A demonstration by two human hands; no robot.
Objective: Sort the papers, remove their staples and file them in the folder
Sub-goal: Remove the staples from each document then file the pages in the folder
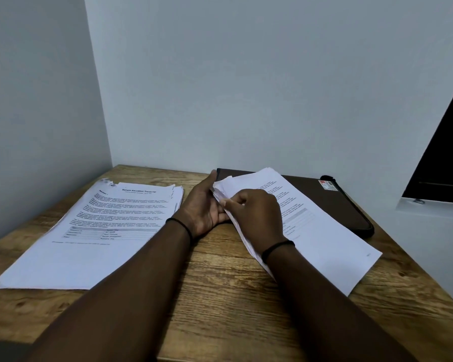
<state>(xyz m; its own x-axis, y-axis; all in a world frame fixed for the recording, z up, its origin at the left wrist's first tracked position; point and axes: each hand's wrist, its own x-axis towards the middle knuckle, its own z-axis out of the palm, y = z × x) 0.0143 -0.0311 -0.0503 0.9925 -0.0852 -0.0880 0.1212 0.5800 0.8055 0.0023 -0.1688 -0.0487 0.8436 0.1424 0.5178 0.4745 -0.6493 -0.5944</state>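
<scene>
A sheaf of printed papers (322, 231) lies slanted at the right of the wooden table, its top left corner lifted. My left hand (203, 207) cups that corner from the left, fingers curled under its edge. My right hand (254, 212) rests on top of the sheaf and pinches the same corner with curled fingers. A staple cannot be made out. A second stack of papers (89, 231), headed with a bold title, lies flat on the left. A dark brown folder (332, 202) lies shut behind the sheaf, partly covered by it.
The wooden table (220, 283) stands in a corner between two pale walls. A red and white sticker (326, 184) sits on the folder's far right end. A dark window opening (445, 152) with a white sill is at the right.
</scene>
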